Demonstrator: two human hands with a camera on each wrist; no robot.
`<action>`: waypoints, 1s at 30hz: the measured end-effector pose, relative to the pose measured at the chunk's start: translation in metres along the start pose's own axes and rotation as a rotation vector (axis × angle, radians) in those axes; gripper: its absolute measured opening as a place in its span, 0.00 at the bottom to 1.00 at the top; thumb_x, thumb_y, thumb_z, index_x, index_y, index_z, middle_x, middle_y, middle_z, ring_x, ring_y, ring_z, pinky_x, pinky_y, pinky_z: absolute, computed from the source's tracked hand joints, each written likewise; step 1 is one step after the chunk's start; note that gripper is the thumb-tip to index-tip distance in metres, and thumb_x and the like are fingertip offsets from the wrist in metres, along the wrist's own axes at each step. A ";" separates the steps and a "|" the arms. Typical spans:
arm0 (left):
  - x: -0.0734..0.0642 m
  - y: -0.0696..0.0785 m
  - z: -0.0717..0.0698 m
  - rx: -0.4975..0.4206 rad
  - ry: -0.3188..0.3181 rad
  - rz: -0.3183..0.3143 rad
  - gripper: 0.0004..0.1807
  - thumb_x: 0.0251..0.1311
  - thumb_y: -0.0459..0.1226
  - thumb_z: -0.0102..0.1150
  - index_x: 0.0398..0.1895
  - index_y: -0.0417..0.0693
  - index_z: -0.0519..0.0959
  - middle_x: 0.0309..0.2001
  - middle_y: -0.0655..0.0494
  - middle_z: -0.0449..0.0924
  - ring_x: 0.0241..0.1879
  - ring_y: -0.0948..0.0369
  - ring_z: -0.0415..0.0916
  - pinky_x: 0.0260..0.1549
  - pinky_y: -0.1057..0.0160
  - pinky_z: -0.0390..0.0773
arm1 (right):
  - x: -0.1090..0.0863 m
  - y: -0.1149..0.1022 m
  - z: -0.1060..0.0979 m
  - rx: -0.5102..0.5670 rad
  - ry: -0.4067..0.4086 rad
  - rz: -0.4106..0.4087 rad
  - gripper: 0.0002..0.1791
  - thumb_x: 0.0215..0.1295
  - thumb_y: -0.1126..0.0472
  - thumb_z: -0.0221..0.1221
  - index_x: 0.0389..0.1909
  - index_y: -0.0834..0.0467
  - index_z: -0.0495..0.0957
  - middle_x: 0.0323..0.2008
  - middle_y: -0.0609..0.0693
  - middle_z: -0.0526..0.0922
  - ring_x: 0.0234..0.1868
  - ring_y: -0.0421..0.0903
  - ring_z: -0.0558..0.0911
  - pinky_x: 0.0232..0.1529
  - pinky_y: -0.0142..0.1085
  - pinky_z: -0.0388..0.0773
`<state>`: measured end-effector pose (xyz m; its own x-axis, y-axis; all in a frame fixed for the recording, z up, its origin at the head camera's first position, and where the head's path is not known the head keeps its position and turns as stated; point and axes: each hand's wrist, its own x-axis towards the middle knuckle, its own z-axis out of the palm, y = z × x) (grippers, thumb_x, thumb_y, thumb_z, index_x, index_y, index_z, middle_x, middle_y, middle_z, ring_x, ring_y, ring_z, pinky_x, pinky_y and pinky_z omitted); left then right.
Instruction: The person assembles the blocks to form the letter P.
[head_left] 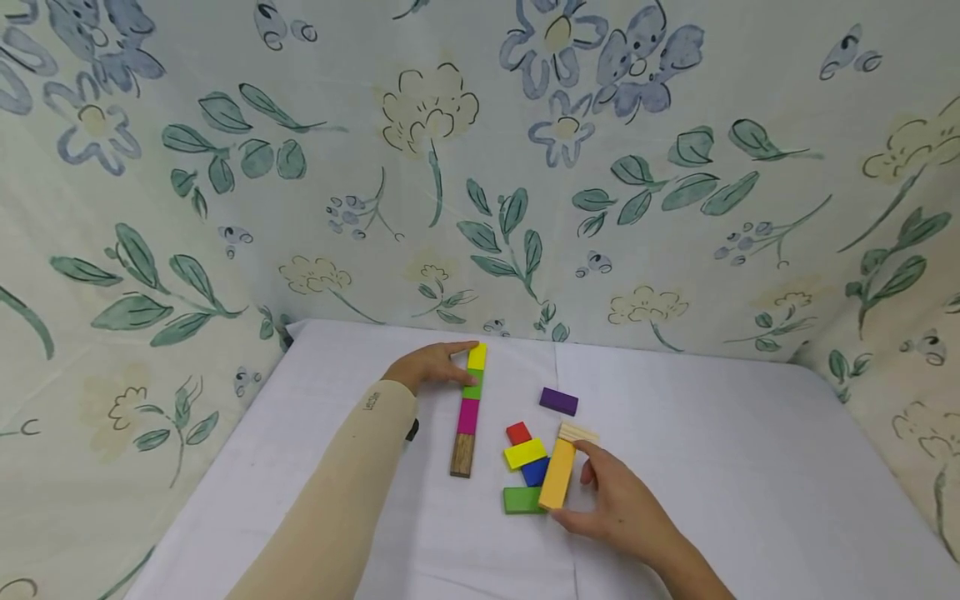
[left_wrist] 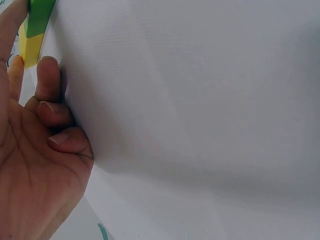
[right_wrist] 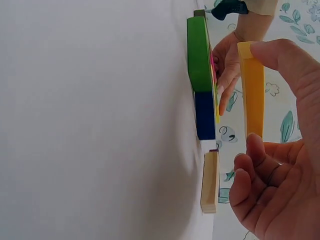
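the orange block point(head_left: 558, 475) is raised at the near right above the loose green block point(head_left: 521, 500), pinched by its ends between the right hand's point(head_left: 630, 512) thumb and fingers, likely to leave its long sides free. farther left, the left hand point(head_left: 429, 365) isn't clenched: thumb and forefinger spread to touch the lime block point(head_left: 472, 385) and far yellow block point(head_left: 477, 357), seemingly steadying them.

The table point(head_left: 690, 467) is white. On it, in line, far to near: yellow block point(head_left: 477, 357), light-green block point(head_left: 475, 390), magenta block point(head_left: 468, 416), brown block point(head_left: 462, 455). To their right: purple block point(head_left: 558, 401), red block point(head_left: 517, 432), second yellow block point(head_left: 525, 454), blue block point(head_left: 535, 472), dark-green block point(head_left: 522, 500), pale wooden block point(head_left: 578, 432).
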<state>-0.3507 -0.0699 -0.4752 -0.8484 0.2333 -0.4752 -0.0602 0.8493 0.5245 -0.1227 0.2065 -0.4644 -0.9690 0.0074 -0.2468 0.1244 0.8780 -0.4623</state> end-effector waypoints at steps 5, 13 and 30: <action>0.000 0.000 0.000 -0.004 0.007 0.002 0.47 0.51 0.60 0.73 0.75 0.88 0.60 0.82 0.56 0.55 0.77 0.43 0.56 0.73 0.31 0.58 | -0.003 -0.017 0.007 0.012 -0.029 -0.072 0.60 0.34 0.33 0.80 0.72 0.49 0.68 0.34 0.43 0.73 0.37 0.40 0.72 0.37 0.32 0.79; 0.003 -0.003 0.002 -0.007 0.012 0.004 0.46 0.51 0.60 0.73 0.74 0.89 0.61 0.82 0.57 0.55 0.77 0.43 0.56 0.74 0.32 0.58 | -0.007 -0.038 0.025 -0.026 -0.132 -0.248 0.58 0.40 0.26 0.74 0.71 0.51 0.68 0.42 0.41 0.76 0.42 0.39 0.72 0.48 0.41 0.84; 0.000 -0.001 0.001 -0.005 0.005 0.000 0.46 0.51 0.60 0.73 0.74 0.88 0.61 0.82 0.57 0.55 0.78 0.44 0.56 0.74 0.32 0.58 | -0.006 -0.075 0.054 -0.297 -0.225 -0.487 0.54 0.44 0.19 0.66 0.69 0.46 0.72 0.46 0.41 0.79 0.45 0.38 0.71 0.51 0.37 0.84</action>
<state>-0.3502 -0.0699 -0.4762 -0.8512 0.2308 -0.4714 -0.0627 0.8469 0.5280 -0.1149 0.1152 -0.4743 -0.8265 -0.5015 -0.2556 -0.4180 0.8510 -0.3181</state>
